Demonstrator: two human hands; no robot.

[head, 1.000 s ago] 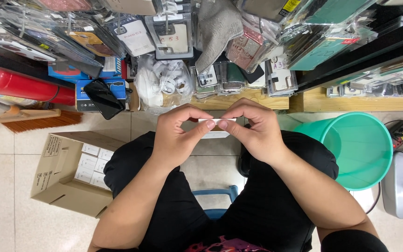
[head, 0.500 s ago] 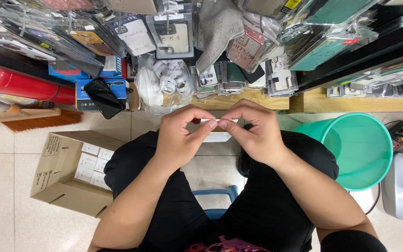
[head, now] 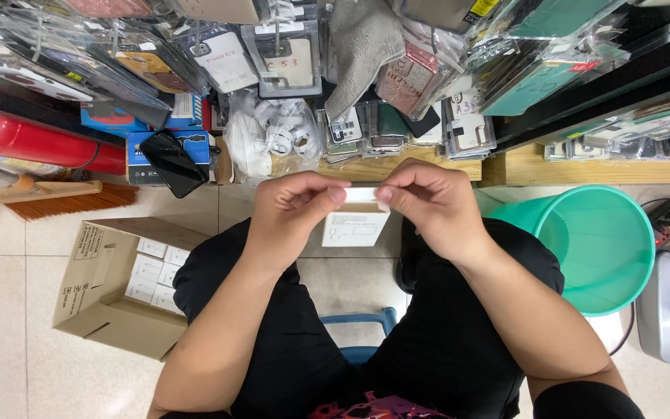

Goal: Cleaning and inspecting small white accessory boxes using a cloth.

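At the centre of the frame, the left hand (head: 292, 209) and the right hand (head: 432, 203) meet over the person's lap, both pinched on the top edge of a small white box (head: 354, 221). The box hangs between them, its upper flap caught by the left thumb and forefinger on one side and the right fingertips on the other; its printed face points down toward the floor tiles (head: 9, 310) and its long axis runs across the frame, from hand to hand. Neither hand is clearly nearer: each grips its own end of the flap, so the box lies directly between them. Whether the flap is partly lifted is hard to tell from this angle. To the lower left sits an open cardboard carton (head: 106, 291) holding more white boxes, and at the right edge stands a green bucket (head: 599, 248).
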